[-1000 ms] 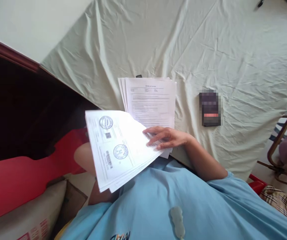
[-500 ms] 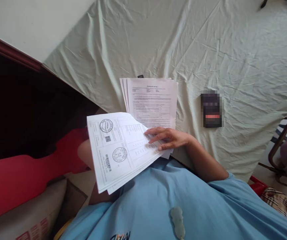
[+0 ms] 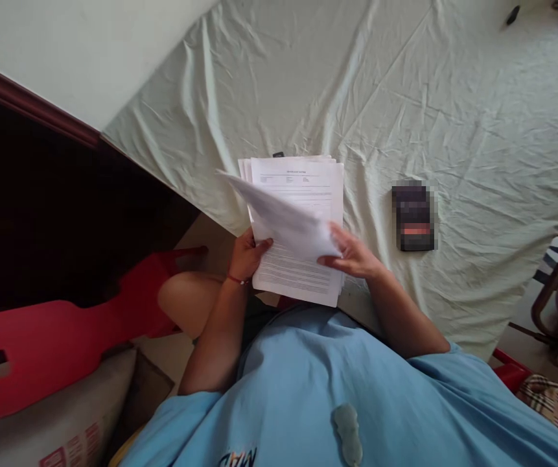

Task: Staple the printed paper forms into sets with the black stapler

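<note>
Head view shows our right hand [image 3: 352, 251] pinching the right end of a raised sheet [image 3: 286, 215], which slants leftward and away from those fingers, covering the middle of the paper stack [image 3: 295, 272]. Our left hand [image 3: 249, 255] clamps the stack's left edge, thumb on top, so it lies between both hands, long axis pointing away from us. Right of the right fingers, well apart, a pixelated dark object [image 3: 415, 214] rests on pale cloth [image 3: 385, 104].

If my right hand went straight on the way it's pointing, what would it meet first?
Your right hand points leftward, so it would likely first meet the lifted sheet it holds, blurred above the printed papers. Exact depth is unclear.
</note>
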The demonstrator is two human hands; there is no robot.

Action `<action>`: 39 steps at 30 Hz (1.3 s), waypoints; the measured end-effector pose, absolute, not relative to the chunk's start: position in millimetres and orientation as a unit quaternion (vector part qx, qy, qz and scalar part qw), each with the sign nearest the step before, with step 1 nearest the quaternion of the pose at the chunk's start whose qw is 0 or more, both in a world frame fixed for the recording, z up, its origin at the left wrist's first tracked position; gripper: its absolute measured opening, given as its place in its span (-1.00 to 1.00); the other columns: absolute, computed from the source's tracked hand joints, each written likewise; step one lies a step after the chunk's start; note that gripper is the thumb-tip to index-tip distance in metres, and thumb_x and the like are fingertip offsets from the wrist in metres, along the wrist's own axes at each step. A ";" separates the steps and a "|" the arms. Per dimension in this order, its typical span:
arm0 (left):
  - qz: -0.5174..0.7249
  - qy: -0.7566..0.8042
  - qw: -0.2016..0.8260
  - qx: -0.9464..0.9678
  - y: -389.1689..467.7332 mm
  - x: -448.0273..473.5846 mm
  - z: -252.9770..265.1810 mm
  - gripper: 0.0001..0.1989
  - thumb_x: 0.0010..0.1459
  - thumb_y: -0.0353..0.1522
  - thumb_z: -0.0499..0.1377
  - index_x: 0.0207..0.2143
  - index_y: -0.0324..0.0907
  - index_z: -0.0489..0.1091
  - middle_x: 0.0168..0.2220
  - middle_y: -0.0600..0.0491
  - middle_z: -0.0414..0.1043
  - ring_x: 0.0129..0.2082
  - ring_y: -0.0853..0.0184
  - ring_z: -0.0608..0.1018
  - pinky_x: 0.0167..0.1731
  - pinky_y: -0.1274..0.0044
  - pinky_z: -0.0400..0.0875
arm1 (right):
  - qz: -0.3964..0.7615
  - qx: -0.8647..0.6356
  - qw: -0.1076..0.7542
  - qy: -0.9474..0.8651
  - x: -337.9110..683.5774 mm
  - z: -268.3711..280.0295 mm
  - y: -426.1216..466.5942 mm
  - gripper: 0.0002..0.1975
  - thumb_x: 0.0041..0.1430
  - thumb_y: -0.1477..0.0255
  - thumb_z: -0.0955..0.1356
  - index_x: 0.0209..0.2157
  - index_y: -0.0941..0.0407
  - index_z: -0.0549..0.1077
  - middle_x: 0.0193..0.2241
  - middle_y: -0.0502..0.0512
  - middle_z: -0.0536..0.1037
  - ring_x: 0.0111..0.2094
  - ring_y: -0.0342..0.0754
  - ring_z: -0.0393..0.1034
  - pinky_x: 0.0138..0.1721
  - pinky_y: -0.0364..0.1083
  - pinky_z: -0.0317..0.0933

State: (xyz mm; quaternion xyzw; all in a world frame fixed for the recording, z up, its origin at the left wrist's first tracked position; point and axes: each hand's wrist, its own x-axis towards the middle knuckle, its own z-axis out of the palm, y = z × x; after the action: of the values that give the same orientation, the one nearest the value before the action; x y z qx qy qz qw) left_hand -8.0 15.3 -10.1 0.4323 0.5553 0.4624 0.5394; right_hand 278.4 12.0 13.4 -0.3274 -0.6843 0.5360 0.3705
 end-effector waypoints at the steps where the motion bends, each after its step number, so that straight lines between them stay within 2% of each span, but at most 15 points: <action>1: 0.470 0.555 0.544 0.419 13.6 -7.6 -8.3 -0.52 -0.06 -0.18 0.49 -0.15 -0.25 0.51 -0.26 0.00 0.60 -0.31 0.26 0.60 -0.24 0.40 0.52 | 0.518 -0.381 0.403 -0.651 280.3 12.4 13.8 -0.33 0.22 0.12 0.45 0.29 0.04 0.30 0.20 0.25 0.42 0.19 0.14 0.36 0.22 0.14 0.30; 4: 0.494 0.551 0.557 0.377 2.3 -2.7 0.7 -0.53 -0.13 -0.21 0.51 -0.18 -0.21 0.54 -0.22 -0.01 0.64 -0.26 0.24 0.63 -0.12 0.39 0.51 | 0.430 -0.512 0.464 -0.581 285.8 8.9 20.1 -0.31 0.19 0.09 0.45 0.26 0.03 0.28 0.16 0.26 0.41 0.13 0.14 0.38 0.07 0.12 0.42; 6: 0.495 0.543 0.579 0.354 -9.1 2.9 7.0 -0.56 -0.09 -0.21 0.50 -0.17 -0.18 0.55 -0.21 -0.01 0.65 -0.23 0.21 0.65 -0.09 0.36 0.51 | 0.381 -0.557 0.476 -0.565 287.4 7.4 23.4 -0.20 0.13 0.07 0.48 0.31 0.02 0.21 0.23 0.29 0.34 0.20 0.18 0.31 0.10 0.18 0.39; 8: 0.498 0.524 0.598 0.347 -20.6 8.2 11.6 -0.56 -0.07 -0.20 0.49 -0.14 -0.15 0.55 -0.18 -0.02 0.65 -0.18 0.17 0.66 -0.05 0.32 0.51 | 0.357 -0.587 0.470 -0.554 287.1 7.6 24.3 -0.15 0.07 0.07 0.51 0.31 0.05 0.22 0.24 0.32 0.35 0.22 0.24 0.29 0.16 0.27 0.33; 10: 0.490 0.511 0.615 0.347 -29.7 11.2 14.6 -0.56 0.00 -0.17 0.45 -0.08 -0.12 0.55 -0.11 -0.02 0.64 -0.11 0.13 0.65 0.02 0.26 0.50 | 0.401 -0.580 0.475 -0.526 286.1 9.7 22.5 -0.22 0.06 0.07 0.52 0.25 0.05 0.30 0.15 0.29 0.46 0.15 0.24 0.38 0.15 0.28 0.33; 15: 0.366 0.468 0.656 0.466 -36.1 8.6 20.8 -0.57 0.04 -0.17 0.44 -0.07 -0.17 0.59 -0.04 -0.12 0.61 0.05 0.02 0.60 0.19 0.17 0.40 | 0.644 -0.434 0.486 -0.402 288.1 19.0 15.4 -0.45 0.12 0.15 0.50 0.12 -0.03 0.43 -0.05 0.13 0.63 -0.15 0.12 0.58 -0.08 0.17 0.50; 17: 0.356 0.456 0.655 0.486 -33.0 8.1 24.0 -0.55 0.09 -0.16 0.41 -0.01 -0.17 0.57 0.02 -0.14 0.58 0.11 0.02 0.56 0.23 0.18 0.36 | 0.663 -0.422 0.489 -0.379 290.2 21.5 14.5 -0.48 0.09 0.20 0.53 0.07 -0.04 0.47 -0.08 0.09 0.65 -0.20 0.09 0.59 -0.12 0.13 0.52; 21: 0.476 0.449 0.633 0.413 -22.5 13.8 32.9 -0.43 0.12 -0.12 0.39 0.14 -0.10 0.44 0.14 -0.12 0.51 0.16 0.07 0.53 0.22 0.23 0.38 | 0.667 -0.431 0.476 -0.378 289.8 21.9 12.9 -0.58 0.07 0.20 0.55 -0.04 0.00 0.55 -0.18 0.07 0.67 -0.30 0.04 0.58 -0.24 0.06 0.52; 24: 0.520 0.467 0.608 0.376 -14.8 20.7 37.8 -0.44 0.05 -0.14 0.44 0.06 -0.13 0.47 0.09 -0.11 0.55 0.12 0.08 0.55 0.19 0.25 0.40 | 0.658 -0.437 0.445 -0.422 284.9 21.2 10.0 -0.65 0.08 0.16 0.54 -0.16 0.05 0.58 -0.26 0.08 0.67 -0.35 0.05 0.55 -0.33 0.03 0.48; 27: 0.518 0.487 0.604 0.361 -10.5 26.1 37.1 -0.53 0.03 -0.13 0.45 -0.06 -0.18 0.54 -0.03 -0.11 0.61 0.03 0.06 0.61 0.12 0.23 0.46 | 0.582 -0.471 0.436 -0.498 281.7 23.8 10.5 -0.62 0.17 0.10 0.47 -0.13 0.07 0.56 -0.24 0.12 0.65 -0.29 0.08 0.54 -0.29 0.05 0.47; 29: 0.517 0.488 0.607 0.356 -9.8 28.2 34.3 -0.54 0.05 -0.10 0.43 -0.08 -0.18 0.56 -0.04 -0.11 0.62 0.02 0.06 0.62 0.10 0.23 0.47 | 0.458 -0.530 0.445 -0.559 282.6 29.9 14.8 -0.51 0.22 0.11 0.42 0.09 0.06 0.47 -0.14 0.16 0.62 -0.20 0.11 0.53 -0.18 0.10 0.48; 32: 0.508 0.489 0.612 0.359 -11.0 30.3 30.9 -0.53 0.06 -0.08 0.42 -0.08 -0.18 0.57 -0.04 -0.09 0.62 0.01 0.07 0.62 0.09 0.25 0.49 | 0.234 -0.588 0.449 -0.631 283.6 50.6 26.0 -0.32 0.27 0.17 0.37 0.34 0.05 0.21 0.07 0.26 0.52 0.00 0.18 0.46 0.01 0.23 0.42; 33: 0.501 0.489 0.617 0.359 -11.7 31.0 30.8 -0.53 0.06 -0.07 0.42 -0.08 -0.18 0.57 -0.04 -0.09 0.62 0.00 0.07 0.62 0.07 0.25 0.50 | 0.177 -0.588 0.441 -0.655 282.1 60.7 30.4 -0.33 0.29 0.19 0.34 0.36 0.06 0.18 0.14 0.30 0.46 0.09 0.20 0.40 0.09 0.27 0.37; 35: 0.491 0.484 0.632 0.354 -13.4 32.8 31.9 -0.51 0.07 -0.05 0.41 -0.07 -0.18 0.57 -0.05 -0.10 0.62 -0.02 0.06 0.63 0.03 0.25 0.53 | 0.113 -0.568 0.392 -0.715 274.0 83.8 39.3 -0.46 0.37 0.26 0.27 0.32 0.09 0.26 0.23 0.32 0.39 0.23 0.24 0.27 0.24 0.32 0.21; 39: 0.485 0.462 0.664 0.333 -16.8 36.6 37.3 -0.50 0.07 -0.02 0.40 -0.08 -0.19 0.57 -0.11 -0.09 0.64 -0.02 0.05 0.63 -0.01 0.25 0.56 | 0.134 -0.491 0.266 -0.819 242.8 125.0 56.4 -0.59 0.44 0.32 0.17 0.21 0.09 0.40 0.21 0.26 0.43 0.29 0.24 0.18 0.28 0.28 0.13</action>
State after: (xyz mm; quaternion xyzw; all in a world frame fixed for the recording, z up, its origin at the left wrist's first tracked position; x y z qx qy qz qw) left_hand 36.6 -16.8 37.3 0.3328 0.4621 0.4846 0.6640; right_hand 242.8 56.4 125.0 -0.4909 -0.8188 0.1337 0.2660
